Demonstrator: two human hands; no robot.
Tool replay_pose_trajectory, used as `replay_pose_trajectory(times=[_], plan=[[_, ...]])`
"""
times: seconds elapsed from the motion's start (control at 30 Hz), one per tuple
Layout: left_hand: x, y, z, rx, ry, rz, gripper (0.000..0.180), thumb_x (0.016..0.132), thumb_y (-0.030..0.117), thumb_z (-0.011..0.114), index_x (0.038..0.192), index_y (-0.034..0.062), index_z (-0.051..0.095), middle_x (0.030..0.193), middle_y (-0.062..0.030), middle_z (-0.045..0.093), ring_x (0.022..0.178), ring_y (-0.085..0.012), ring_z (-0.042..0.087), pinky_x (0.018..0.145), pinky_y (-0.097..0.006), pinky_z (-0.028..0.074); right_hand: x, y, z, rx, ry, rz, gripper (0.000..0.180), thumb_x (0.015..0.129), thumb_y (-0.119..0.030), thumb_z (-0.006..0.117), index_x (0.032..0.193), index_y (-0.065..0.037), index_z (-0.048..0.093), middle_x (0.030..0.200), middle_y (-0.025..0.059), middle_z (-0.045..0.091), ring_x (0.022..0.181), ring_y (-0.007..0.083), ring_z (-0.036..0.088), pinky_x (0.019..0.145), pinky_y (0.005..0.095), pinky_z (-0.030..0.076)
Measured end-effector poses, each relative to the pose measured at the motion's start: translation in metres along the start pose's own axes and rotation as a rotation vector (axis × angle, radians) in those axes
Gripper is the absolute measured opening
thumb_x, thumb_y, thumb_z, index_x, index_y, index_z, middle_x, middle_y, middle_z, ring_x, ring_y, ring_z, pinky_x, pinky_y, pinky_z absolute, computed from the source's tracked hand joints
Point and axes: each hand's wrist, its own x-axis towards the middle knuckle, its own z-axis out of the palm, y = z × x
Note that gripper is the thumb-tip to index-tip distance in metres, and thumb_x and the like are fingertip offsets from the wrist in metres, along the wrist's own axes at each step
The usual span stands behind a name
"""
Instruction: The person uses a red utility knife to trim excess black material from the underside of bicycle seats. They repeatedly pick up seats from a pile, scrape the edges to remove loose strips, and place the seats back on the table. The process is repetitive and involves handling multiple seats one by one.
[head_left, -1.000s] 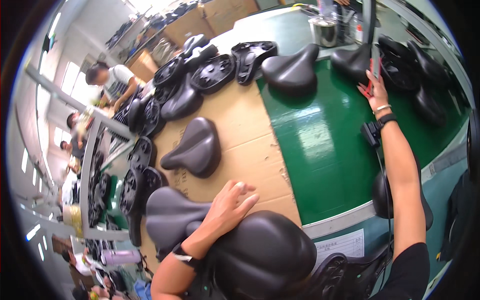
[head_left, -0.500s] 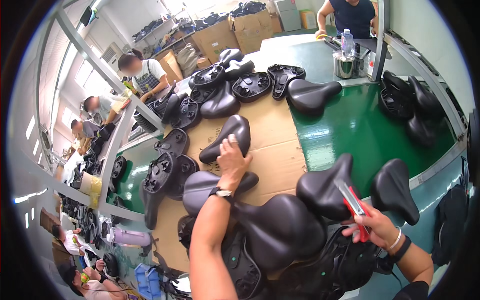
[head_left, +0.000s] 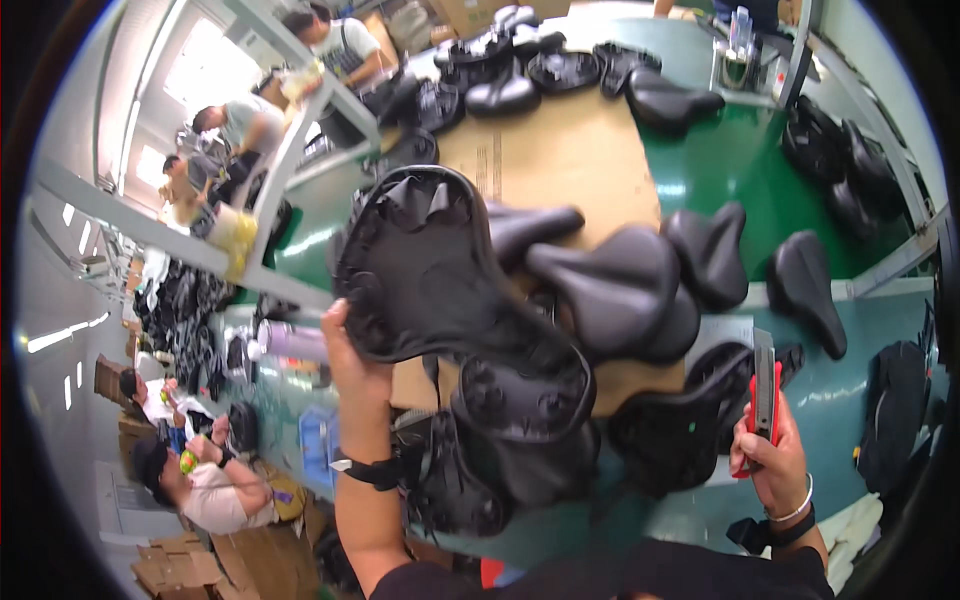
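Note:
My left hand [head_left: 358, 365] grips a black bicycle saddle [head_left: 425, 270] by its wide end, raised above the table with its hollow underside facing me. Folded cover edges show inside its rim. In my right hand [head_left: 775, 455] is a red utility knife [head_left: 764, 405], held upright with its blade end up, apart from the saddle. Between my hands sit other saddles: a glossy one [head_left: 625, 285] top side up, and one [head_left: 525, 390] showing its underside just below the raised saddle. Closer to the knife, a black saddle [head_left: 670, 425] lies with its underside up.
A cardboard sheet [head_left: 570, 150] covers part of the green tabletop [head_left: 715, 165]. More saddles [head_left: 505, 90] are heaped at the far end. A grey metal frame [head_left: 190, 235] borders the left, with a purple bottle [head_left: 292, 341] and blue crate [head_left: 318, 440] nearby. Other people work beyond it.
My left hand has come back toward me and now holds up a saddle, underside showing. My right hand keeps the knife, now more upright. The view has shifted.

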Motion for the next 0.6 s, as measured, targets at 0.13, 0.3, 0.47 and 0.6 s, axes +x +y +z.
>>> replay_pose_trajectory(times=[0.13,0.3,0.47,0.6], plan=[[-0.052,0.044,-0.078,0.101,0.076,0.130,0.039,0.091,0.036,0.055,0.115,0.0075,0.063,0.114,-0.0076,0.066,0.103,-0.0243,0.064,0.092,-0.041,0.051,-0.038,0.036,-0.002,-0.054,-0.052,0.135,0.049,0.076,-0.006,0.071,0.118,0.000,0.047,0.078,0.0057,0.054,0.055,0.0135,0.055,0.053,0.0256,0.047],[-0.073,0.080,-0.123,0.133,0.188,0.195,0.044,0.093,0.036,0.054,0.121,0.0022,0.056,0.116,-0.0116,0.064,0.102,-0.0260,0.063,0.092,-0.041,0.051,-0.087,0.117,0.042,-0.075,-0.283,0.497,0.044,0.088,-0.011,0.068,0.124,0.001,0.046,0.098,0.0108,0.061,0.084,0.0192,0.067,0.074,0.0296,0.056],[-0.095,0.106,-0.218,0.337,-0.205,0.214,0.056,0.094,0.042,0.051,0.129,-0.0015,0.047,0.114,-0.0190,0.059,0.097,-0.0270,0.061,0.089,-0.037,0.050,-0.099,0.229,0.103,0.021,-0.472,0.599,0.061,0.089,-0.008,0.065,0.140,0.001,0.032,0.118,0.0192,0.059,0.111,0.0266,0.061,0.086,0.0342,0.053],[-0.100,0.118,-0.289,0.117,-0.401,0.078,0.078,0.085,0.054,0.058,0.133,-0.0033,0.039,0.126,-0.0232,0.052,0.107,-0.0289,0.058,0.094,-0.039,0.048,-0.093,0.295,0.149,-0.676,-0.630,0.010,0.042,0.088,-0.026,0.068,0.126,-0.012,0.054,0.120,0.0242,0.056,0.118,0.0371,0.054,0.096,0.0410,0.047]])
